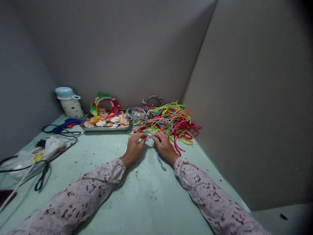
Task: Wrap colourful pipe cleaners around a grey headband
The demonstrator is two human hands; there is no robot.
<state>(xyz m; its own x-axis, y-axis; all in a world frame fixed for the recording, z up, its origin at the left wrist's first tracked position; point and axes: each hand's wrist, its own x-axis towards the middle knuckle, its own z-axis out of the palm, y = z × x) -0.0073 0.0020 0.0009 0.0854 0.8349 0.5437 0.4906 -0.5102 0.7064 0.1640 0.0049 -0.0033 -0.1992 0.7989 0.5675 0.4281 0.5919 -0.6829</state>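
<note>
L hand (135, 144) & R hand (164, 147), both pinched closed on fuzzy purple pipe cleaner (149, 138).
Pipe cleaner betw. fingertips, over smooth pale-green tabletop (97, 150); beyond: tangled multicol. heap (171, 117) of fuzzy strands, coiled grey wire (134, 118), rect. metal tray (105, 129) w/ ridged shells (101, 123) & round fuzzy hoops (115, 107).

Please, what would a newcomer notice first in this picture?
Probably the bright tangle of fuzzy stems, right of the metal tray of shells near the back wall. Next come the left hand and right hand, pinching a small purple piece in front of the tangle.
</note>
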